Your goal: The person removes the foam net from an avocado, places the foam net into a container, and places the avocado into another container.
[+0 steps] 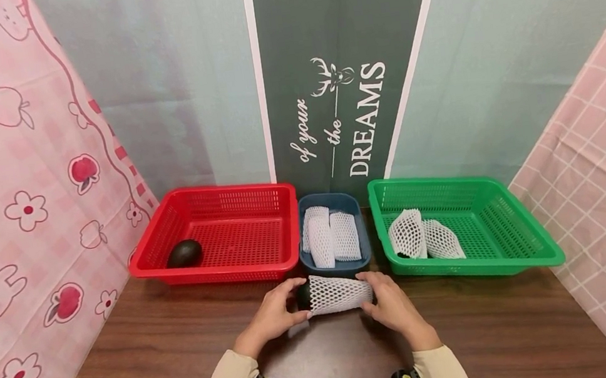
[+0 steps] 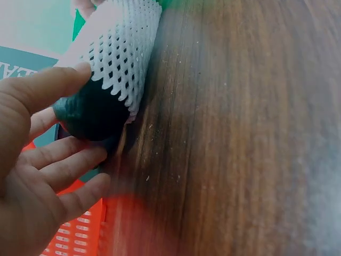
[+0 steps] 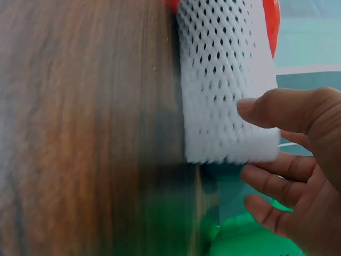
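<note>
A dark avocado (image 2: pixel 90 114) lies sideways near the middle of the table, most of it inside a white foam net sleeve (image 1: pixel 338 293). Its bare dark end sticks out on the left. My left hand (image 1: pixel 274 315) holds that end, thumb tip at the net's zigzag edge and fingers round the far side. At the other end, my right hand (image 1: pixel 393 305) grips the sleeve between thumb and fingers. The right wrist view shows the thumb (image 3: pixel 256 109) on top of the mesh, where the sleeve's loose end hangs past the fruit.
At the back left, a red basket (image 1: pixel 234 275) holds one bare avocado (image 1: pixel 185 253). A small blue basket (image 1: pixel 364 232) behind my hands contains several foam net sleeves (image 1: pixel 320 237). To the right, a green basket (image 1: pixel 532 249) has two net-covered pieces (image 1: pixel 407 234). Printed cloths hang around the table.
</note>
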`<state>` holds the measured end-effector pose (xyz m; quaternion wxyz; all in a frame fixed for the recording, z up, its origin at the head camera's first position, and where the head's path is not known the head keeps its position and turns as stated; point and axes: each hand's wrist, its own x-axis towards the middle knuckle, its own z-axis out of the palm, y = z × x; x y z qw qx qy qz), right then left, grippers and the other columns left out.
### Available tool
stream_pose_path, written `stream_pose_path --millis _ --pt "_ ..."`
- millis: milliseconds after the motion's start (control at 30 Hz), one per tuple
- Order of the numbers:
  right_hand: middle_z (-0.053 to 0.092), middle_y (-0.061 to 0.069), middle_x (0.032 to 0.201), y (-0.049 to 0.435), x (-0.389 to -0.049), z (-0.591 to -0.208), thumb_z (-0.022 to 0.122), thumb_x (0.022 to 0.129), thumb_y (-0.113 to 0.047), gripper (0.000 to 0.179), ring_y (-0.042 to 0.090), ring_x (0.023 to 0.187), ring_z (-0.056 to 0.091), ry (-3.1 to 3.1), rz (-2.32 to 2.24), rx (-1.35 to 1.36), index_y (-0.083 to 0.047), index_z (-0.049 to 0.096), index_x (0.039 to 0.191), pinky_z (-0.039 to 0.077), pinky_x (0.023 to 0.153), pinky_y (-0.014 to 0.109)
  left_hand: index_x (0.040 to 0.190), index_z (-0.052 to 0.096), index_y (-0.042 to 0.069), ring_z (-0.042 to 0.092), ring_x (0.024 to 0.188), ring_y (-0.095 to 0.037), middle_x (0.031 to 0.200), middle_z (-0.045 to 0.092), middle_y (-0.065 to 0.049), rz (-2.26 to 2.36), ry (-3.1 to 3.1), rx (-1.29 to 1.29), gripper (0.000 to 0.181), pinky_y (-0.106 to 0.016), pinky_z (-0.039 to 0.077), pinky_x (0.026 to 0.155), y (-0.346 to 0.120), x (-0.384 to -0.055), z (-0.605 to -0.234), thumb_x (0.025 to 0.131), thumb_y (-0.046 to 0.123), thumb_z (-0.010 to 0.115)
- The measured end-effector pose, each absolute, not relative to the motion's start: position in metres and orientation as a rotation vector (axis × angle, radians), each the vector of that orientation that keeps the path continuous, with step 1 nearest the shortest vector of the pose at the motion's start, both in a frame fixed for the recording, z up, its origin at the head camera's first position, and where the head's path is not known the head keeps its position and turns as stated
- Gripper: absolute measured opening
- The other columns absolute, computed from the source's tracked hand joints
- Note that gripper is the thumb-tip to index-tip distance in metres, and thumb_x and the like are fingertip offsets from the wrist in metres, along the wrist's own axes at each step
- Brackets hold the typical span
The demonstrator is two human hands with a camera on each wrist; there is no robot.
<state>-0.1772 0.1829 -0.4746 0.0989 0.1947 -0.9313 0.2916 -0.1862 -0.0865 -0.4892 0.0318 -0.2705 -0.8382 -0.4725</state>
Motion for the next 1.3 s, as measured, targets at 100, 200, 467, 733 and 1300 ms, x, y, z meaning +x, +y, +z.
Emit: stream_pose_path --millis 100,200,467,733,1300 --pt "0.058 0.014 0.110 0.178 -0.178 -0.473 0.078 0.069 -0.004 0.049 0.033 0.100 0.053 -2.742 0.853 0.604 -0.002 0.059 0.114 0.043 0.084 0.048 0.121 0.055 0.000 0.060 0.092 -0.028 0.112 0.060 -0.012 -1.483 -2.561 -0.844 0.050 -0.043 0.049 0.077 -0.085 -0.188 -0.489 0.075 0.005 0.073" --pt "0.059 0.013 0.110 0.174 -0.179 -0.472 0.076 0.069 -0.005 0.048 0.033 0.101 0.053 -2.756 0.852 0.639 -0.003 0.059 0.114 0.041 0.084 0.051 0.116 0.057 0.000 0.059 0.090 -0.029 0.107 0.061 -0.013 -1.474 -2.553 -0.858 0.043 -0.041 0.050 0.073 -0.082 -0.190 -0.490 0.075 0.005 0.069" --pt "0.061 0.006 0.102 0.161 -0.179 -0.470 0.077 0.070 -0.006 0.040 0.021 0.094 0.057 -2.771 0.821 0.765 -0.006 0.061 0.107 0.046 0.081 0.040 0.107 0.056 0.004 0.055 0.088 -0.022 0.102 0.057 -0.005 -1.482 -2.623 -0.784 0.051 -0.032 0.047 0.071 -0.075 -0.193 -0.488 0.065 0.017 0.082" --pt "0.064 0.004 0.091 0.150 -0.179 -0.469 0.074 0.071 -0.002 0.025 0.018 0.083 0.060 -2.696 0.737 0.889 -0.007 0.065 0.094 0.048 0.072 0.036 0.115 0.055 0.007 0.053 0.100 -0.018 0.107 0.057 -0.001 -1.340 -2.641 -0.844 0.065 -0.036 0.043 0.087 -0.069 -0.195 -0.496 0.060 0.023 0.087" --pt "0.063 -0.002 0.086 0.158 -0.176 -0.463 0.074 0.073 -0.001 0.020 0.013 0.076 0.057 -2.701 0.792 0.783 -0.011 0.066 0.087 0.049 0.070 0.033 0.118 0.056 0.004 0.055 0.103 -0.020 0.113 0.060 -0.005 -1.344 -2.629 -0.825 0.063 -0.036 0.042 0.088 -0.075 -0.192 -0.492 0.064 0.021 0.083"
